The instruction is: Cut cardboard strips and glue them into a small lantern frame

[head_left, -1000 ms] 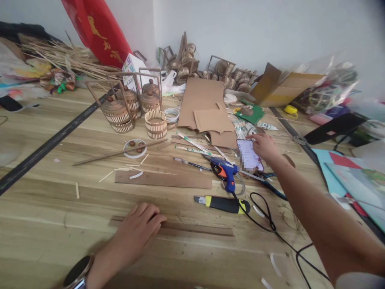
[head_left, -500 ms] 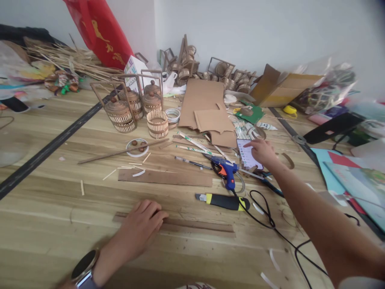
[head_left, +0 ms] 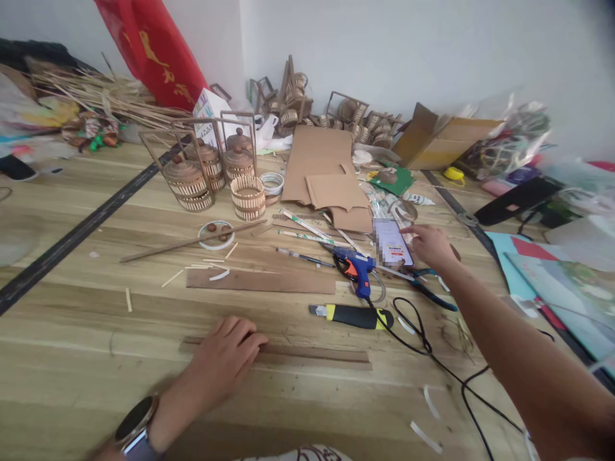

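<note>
Left hand (head_left: 223,355): palm down, fingers loosely flat on the left end of a thin brown strip (head_left: 317,355) on the bench (head_left: 86,358); grips nothing.
Right hand (head_left: 430,246): loosely curled, a fingertip at the phone's right edge; holds nothing.
Phone (head_left: 391,242): lies flat, just beside the blue glue gun (head_left: 358,269).

Matt, grained wooden tabletop (head_left: 72,358), thin, dull brown veneer strip (head_left: 312,354), phone (head_left: 391,242) seen with glossy glass screen, smooth plastic glue gun (head_left: 359,269), matt cardboard sheets (head_left: 314,157), slatted bamboo baskets (head_left: 248,197).

Lit phone (head_left: 391,242) face-up; long thin brown strip (head_left: 317,354) flat, crosswise.
</note>
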Demonstrator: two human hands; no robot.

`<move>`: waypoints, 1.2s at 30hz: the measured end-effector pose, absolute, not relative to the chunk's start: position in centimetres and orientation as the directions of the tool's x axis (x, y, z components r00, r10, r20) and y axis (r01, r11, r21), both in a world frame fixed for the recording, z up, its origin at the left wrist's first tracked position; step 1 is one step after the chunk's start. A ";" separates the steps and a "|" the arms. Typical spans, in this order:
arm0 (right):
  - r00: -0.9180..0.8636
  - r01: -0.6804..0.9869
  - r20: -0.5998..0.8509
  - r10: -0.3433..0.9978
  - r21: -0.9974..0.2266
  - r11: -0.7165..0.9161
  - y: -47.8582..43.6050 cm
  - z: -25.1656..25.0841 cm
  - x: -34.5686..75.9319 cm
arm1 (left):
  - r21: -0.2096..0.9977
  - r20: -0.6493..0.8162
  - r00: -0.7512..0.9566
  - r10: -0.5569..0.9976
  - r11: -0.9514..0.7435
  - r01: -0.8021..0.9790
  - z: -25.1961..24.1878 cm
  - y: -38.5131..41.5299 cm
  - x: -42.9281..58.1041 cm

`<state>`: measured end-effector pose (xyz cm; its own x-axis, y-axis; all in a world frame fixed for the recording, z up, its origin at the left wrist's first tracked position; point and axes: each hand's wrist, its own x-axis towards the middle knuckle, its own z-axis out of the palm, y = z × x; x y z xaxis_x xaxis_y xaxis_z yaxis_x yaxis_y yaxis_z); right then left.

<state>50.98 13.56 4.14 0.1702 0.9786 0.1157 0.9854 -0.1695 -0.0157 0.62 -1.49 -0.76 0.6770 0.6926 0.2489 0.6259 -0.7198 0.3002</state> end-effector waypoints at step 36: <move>-0.566 0.798 0.141 0.812 -0.155 0.583 -4.1 3.3 27.9 | 0.293 0.376 0.658 0.653 -0.757 0.584 1.7 -1.5 -1.4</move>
<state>27.87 -4.09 3.35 -0.5657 0.8124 0.1414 0.7980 0.5825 -0.1546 -1.45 -1.49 1.69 0.6577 0.6528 0.3759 0.5840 -0.7570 0.2930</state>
